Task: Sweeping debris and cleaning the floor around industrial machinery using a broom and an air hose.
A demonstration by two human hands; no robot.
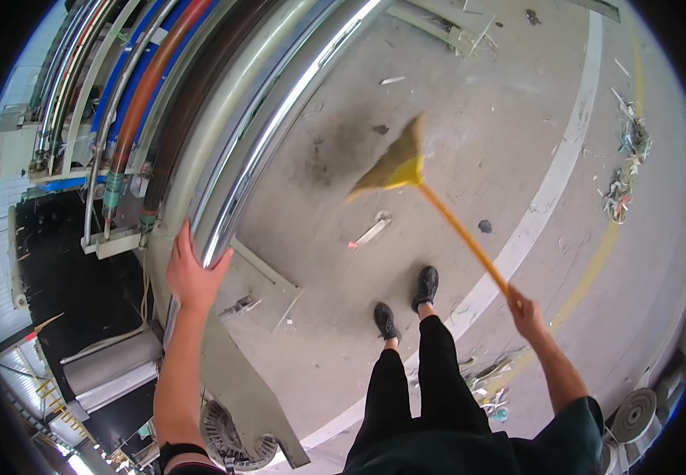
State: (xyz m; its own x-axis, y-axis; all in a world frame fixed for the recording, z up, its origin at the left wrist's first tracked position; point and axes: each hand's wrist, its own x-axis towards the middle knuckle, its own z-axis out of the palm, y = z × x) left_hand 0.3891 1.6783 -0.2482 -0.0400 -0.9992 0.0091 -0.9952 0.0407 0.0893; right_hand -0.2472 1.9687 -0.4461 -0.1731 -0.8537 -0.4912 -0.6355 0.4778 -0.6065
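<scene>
My right hand [526,317] is wrapped round the top of an orange broom handle. The yellow broom [397,162] slants away up and to the left, its bristle head smeared by motion over the concrete floor. At the lower end of a shiny chrome roller [236,202], my left hand [195,273] grips with thumb and fingers on either side of the metal. A pale strip of scrap [371,232] with a pinkish end lies on the floor below the broom head. Near it is a dark smudged patch [335,154].
The large machine with parallel rollers [133,119] fills the left side. Its frame plate [252,388] juts out beside my legs. Tangled scrap strips [618,194] lie at the right, more [495,376] by my right leg. A white line [557,178] crosses the floor.
</scene>
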